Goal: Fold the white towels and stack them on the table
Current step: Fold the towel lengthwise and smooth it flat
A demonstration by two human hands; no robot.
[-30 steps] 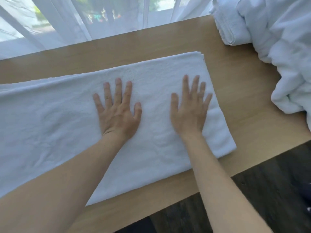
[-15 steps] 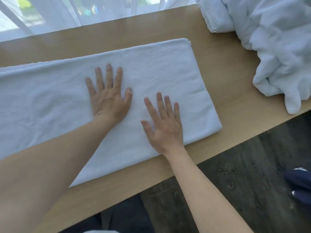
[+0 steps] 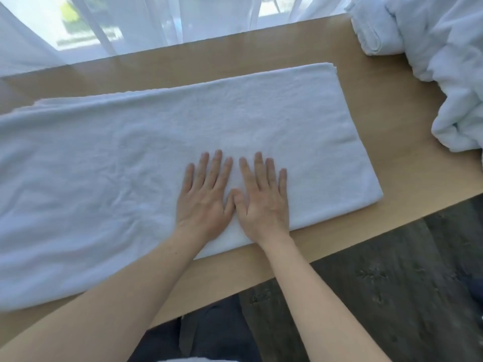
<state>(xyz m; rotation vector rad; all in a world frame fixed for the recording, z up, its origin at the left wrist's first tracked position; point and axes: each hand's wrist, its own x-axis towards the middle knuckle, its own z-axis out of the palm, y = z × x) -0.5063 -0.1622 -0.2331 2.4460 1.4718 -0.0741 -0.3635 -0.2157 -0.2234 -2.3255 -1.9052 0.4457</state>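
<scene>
1. One long white towel (image 3: pixel 125 163), folded lengthwise, lies flat across the wooden desk (image 3: pixel 392 142), filling the left and centre of the frame.
2. Two hands rest on it, side by side near its lower edge at centre frame.
3. The left hand (image 3: pixel 203 197) lies palm down with its fingers straight and slightly spread, gripping nothing.
4. The right hand (image 3: pixel 261 199) lies flat in the same way, its thumb touching the left thumb.
5. One folded towel (image 3: pixel 373 35) sits at the upper right.
6. Just beside it, a crumpled heap of white towels (image 3: pixel 449 74) spills down the right edge; their number cannot be counted.
7. White curtains (image 3: pixel 130 24) hang along the top.
</scene>
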